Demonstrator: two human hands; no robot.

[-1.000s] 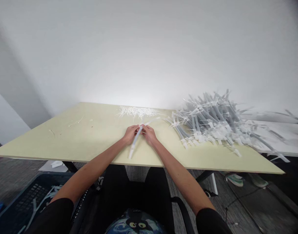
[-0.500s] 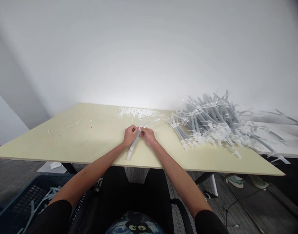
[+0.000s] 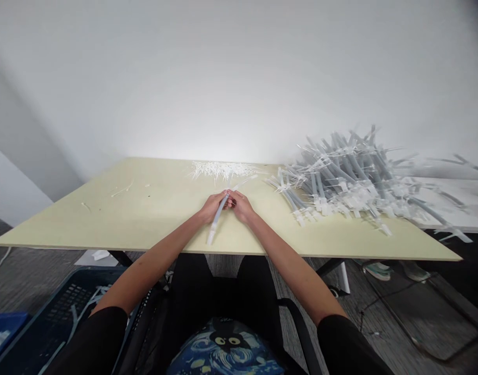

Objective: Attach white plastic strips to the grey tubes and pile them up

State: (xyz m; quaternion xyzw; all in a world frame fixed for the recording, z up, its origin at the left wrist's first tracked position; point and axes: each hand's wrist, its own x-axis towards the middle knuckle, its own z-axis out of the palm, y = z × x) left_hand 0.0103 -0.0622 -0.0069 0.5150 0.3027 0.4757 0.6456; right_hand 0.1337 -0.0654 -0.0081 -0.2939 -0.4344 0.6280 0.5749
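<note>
Both hands meet over the front middle of the table. My left hand [image 3: 212,205] is closed around the upper part of a grey tube [image 3: 219,212], which has a whitish translucent fitting [image 3: 211,234] at its near end. My right hand [image 3: 242,205] pinches at the tube's upper end, its fingertips touching those of my left hand. Thin pale strips stick out beyond the fingers toward the back right. What exactly the fingertips press on is hidden. Behind the hands lies a heap of thin white ties [image 3: 219,170].
A large pile of similar grey tubes [image 3: 344,169] with white ends covers the right side of the yellowish table [image 3: 152,224]. A few loose ties [image 3: 122,189] lie at left. Below stand a dark crate [image 3: 47,317] and a blue bin [image 3: 6,333]. Someone's shoes [image 3: 379,271] show under the table.
My hands have drawn closer together around the tube's upper end, the right fingers curling in more. The whole view has shifted slightly. A person's hand at the far right edge is gone from view.
</note>
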